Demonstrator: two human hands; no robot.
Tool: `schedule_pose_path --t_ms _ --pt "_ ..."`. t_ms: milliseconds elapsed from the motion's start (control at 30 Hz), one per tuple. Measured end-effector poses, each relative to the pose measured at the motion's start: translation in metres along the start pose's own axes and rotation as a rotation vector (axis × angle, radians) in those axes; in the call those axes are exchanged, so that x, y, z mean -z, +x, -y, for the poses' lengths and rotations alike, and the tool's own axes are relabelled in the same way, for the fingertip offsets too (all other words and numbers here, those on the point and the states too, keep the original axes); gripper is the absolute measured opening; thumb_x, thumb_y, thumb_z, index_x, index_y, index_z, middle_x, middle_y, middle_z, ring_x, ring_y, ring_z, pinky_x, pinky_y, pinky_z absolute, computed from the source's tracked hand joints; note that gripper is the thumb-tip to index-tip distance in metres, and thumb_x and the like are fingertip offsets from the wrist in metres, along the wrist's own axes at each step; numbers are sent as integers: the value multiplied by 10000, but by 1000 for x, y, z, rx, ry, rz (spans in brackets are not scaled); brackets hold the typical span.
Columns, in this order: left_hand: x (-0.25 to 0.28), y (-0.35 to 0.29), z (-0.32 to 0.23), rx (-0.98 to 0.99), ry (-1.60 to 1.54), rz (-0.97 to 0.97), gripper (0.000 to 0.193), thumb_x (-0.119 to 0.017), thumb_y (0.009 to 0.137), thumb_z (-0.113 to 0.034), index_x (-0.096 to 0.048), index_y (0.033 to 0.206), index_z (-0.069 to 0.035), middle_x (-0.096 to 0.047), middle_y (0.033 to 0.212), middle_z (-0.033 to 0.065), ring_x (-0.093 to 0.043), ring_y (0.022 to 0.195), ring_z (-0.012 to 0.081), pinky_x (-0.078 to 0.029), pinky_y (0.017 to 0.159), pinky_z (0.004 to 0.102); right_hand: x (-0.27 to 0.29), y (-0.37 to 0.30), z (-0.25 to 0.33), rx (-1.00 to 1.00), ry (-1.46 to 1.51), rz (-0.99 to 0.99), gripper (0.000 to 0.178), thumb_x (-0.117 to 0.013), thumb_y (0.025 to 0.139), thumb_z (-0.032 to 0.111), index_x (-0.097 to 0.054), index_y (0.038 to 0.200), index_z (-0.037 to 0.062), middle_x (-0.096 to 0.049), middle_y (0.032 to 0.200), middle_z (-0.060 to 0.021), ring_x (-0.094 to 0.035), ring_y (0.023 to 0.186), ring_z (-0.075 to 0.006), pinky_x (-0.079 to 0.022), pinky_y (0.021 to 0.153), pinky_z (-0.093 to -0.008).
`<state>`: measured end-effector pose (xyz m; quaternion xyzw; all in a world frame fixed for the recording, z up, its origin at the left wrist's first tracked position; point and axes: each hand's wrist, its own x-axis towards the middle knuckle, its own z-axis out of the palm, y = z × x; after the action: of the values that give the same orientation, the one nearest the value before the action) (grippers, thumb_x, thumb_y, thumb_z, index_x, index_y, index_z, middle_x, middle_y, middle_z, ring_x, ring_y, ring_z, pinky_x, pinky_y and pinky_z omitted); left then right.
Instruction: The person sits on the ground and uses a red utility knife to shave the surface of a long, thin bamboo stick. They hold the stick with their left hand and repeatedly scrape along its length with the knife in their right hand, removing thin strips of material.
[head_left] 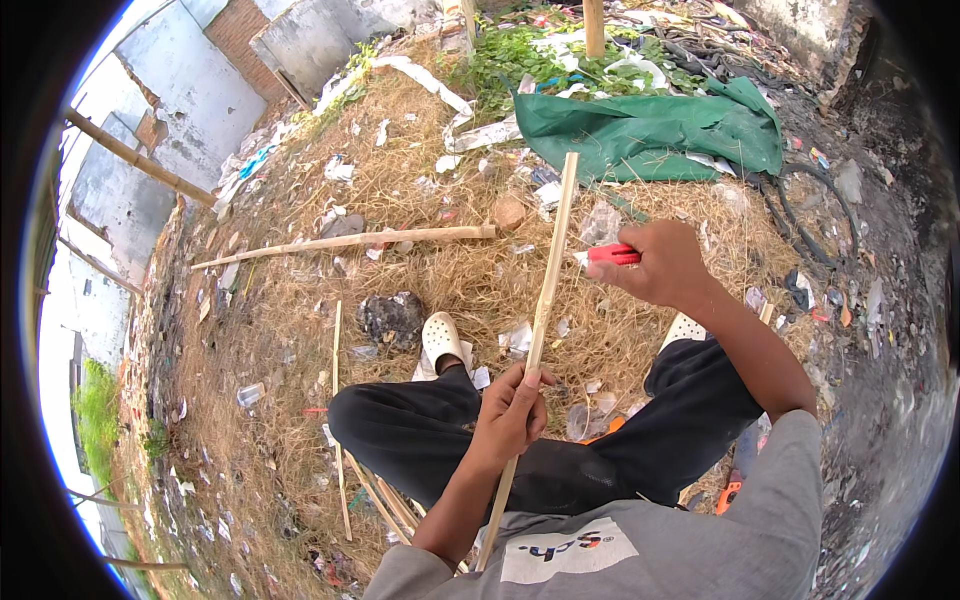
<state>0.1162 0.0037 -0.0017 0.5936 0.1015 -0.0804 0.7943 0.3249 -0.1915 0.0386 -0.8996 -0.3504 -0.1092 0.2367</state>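
A long pale bamboo strip (553,265) rises at a slant from beside my body, over my lap, to in front of me. My left hand (511,416) is closed around it at about its middle, thumb on top. To the right of its upper half, my right hand (662,264) grips a red utility knife (614,255). The knife's tip points left at the strip, with a small gap between them. Several more bamboo strips (388,505) lie by my left leg, partly hidden under my arm. A thin strip (338,420) lies left of my knee.
A longer bamboo piece (345,241) lies across the dry grass ahead, near a dark rock (391,318). Beyond are a crumpled green tarp (650,130) and an upright bamboo post (594,30). Black hose (850,215) curls at right. An orange-handled tool (729,498) lies by my right side.
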Motion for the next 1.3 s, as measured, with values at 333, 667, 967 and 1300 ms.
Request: schedule_pose_path --t_ms 333,667,967,1300 --pt "-28 1 -9 -114 192 -59 361 -420 1064 -271 -546 1247 13 -418 535 -53 -360 459 8 -277 443 183 -19 -7 13 164 -39 -5 692 -655 707 752 -566 516 93 -454 433 -89 -524 415 -296 -398 428 -403" --pt "-31 -13 -11 -117 253 -132 327 -427 1060 -215 -552 1255 16 -395 573 -78 -337 504 -5 -259 469 189 -16 -3 18 216 -72 -82 709 -645 700 763 -553 495 91 -453 426 -87 -514 404 -291 -383 412 -398" --pt "-43 -36 -2 -35 245 -45 326 -454 1053 -226 -555 1258 6 -390 583 -79 -339 515 11 -269 479 202 -5 41 -44 -149 -190 -220 723 -551 782 773 -647 580 86 -538 476 -114 -577 462 -295 -441 462 -394" --pt "-24 -33 0 -35 127 -115 410 -519 1028 -223 -523 1350 31 -479 581 -36 -414 506 23 -280 462 195 12 3 -14 -73 -5 -117 708 -588 757 773 -641 596 86 -525 477 -104 -562 457 -296 -434 472 -402"
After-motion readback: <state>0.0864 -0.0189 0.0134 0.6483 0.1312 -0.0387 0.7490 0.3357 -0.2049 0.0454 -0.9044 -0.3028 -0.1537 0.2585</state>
